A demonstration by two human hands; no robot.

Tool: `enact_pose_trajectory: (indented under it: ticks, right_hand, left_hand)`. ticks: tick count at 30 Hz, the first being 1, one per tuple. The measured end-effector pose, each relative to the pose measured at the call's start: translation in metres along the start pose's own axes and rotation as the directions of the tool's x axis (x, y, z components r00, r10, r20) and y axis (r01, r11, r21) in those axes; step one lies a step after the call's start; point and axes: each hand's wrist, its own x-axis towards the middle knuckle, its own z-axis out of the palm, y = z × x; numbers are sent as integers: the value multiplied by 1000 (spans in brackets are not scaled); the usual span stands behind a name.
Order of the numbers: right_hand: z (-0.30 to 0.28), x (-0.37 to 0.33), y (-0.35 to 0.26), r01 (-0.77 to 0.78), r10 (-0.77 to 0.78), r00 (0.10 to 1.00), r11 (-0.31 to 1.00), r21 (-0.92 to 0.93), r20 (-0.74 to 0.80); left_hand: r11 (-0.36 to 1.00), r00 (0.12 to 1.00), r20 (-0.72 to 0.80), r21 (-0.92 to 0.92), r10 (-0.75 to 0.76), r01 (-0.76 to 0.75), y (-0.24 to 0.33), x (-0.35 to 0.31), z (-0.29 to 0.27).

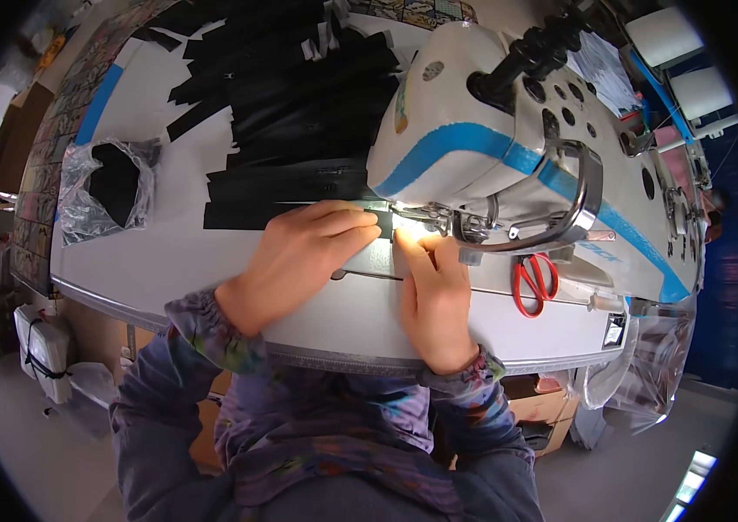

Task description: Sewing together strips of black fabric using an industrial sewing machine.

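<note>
A black fabric strip [238, 216] lies across the white sewing table, its right end under the lit needle area of a white and blue sewing machine [464, 113]. My left hand [299, 252] is closed on that end, fingers together and pressed down on the cloth. Just right of it, my right hand [434, 291] is closed in a pinch beside the presser foot [438, 217]. Whatever its fingertips hold is too small to tell. More black fabric strips [299, 113] are spread in a heap beyond my left hand.
Red-handled scissors [535, 285] lie right of my right hand, under the machine arm. A thin dark tool [340, 274] rests between my hands. A clear plastic bag [77, 200] with something black inside sits at the left. White thread cones [664, 36] stand at the back right.
</note>
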Motion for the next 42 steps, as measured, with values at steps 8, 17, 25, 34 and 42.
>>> enact_pose_trajectory:
  ticks: [8,17,25,34,42]
  right_hand:
    - [2,2,-1,1,-2,1000,999,-36,-6]
    - [4,1,3,5,-6,1000,999,-39,-28]
    - [2,2,-1,-71,71,997,997,26,28]
    - [3,0,1,-3,3,1000,999,-38,-11]
    - [4,1,-1,-51,50,998,999,-6,-42]
  left_hand:
    - [998,1000,-3,52,26,-26,-4,4,3]
    - [1000,1000,20,14,0,-1,-5,8,2]
    - [999,1000,18,54,-6,5,-11,13,3]
    - [997,999,40,72,-34,31,-23,29,2]
    - [986,996,-83,165,34,-20,-22,32,-10]
